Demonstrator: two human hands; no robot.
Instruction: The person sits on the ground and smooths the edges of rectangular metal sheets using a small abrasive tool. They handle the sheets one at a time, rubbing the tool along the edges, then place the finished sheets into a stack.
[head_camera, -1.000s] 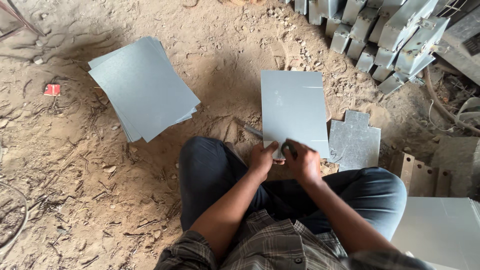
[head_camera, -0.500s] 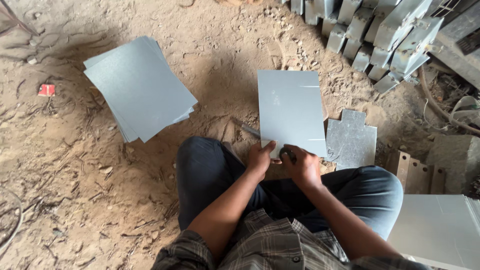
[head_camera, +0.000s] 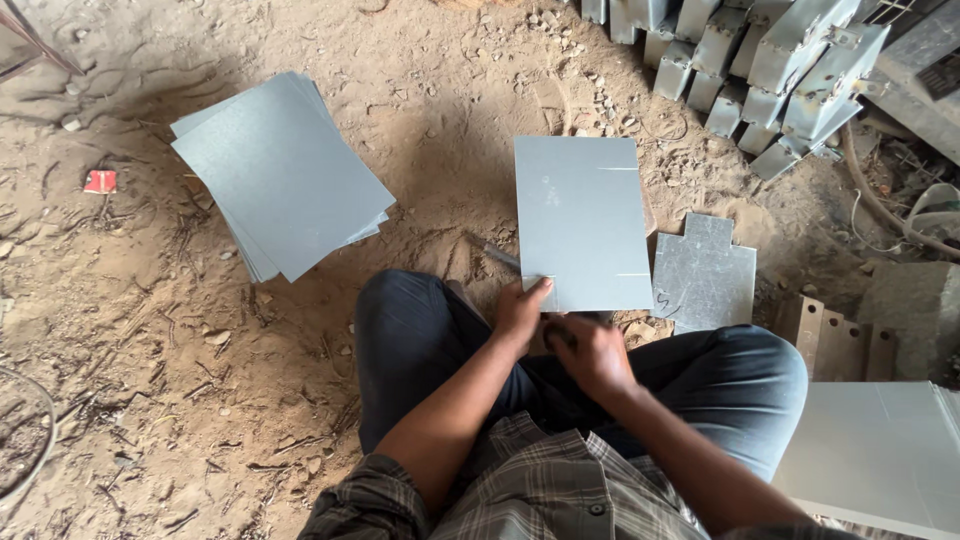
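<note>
Compared with a second earlier, we see the sheet (head_camera: 582, 222) little moved, lying on the dirt before the knees, its near edge pinched by the left hand (head_camera: 520, 312). The right hand (head_camera: 588, 352) stays curled beneath that edge; what it grips we cannot tell. A stack (head_camera: 280, 170) lies far left, a notched plate (head_camera: 703, 272) just right.

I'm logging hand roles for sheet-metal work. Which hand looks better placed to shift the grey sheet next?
Probably the left hand: its fingers already rest on the grey sheet's near edge. The right hand sits just below the sheet, curled; whether it holds anything is unclear.
</note>
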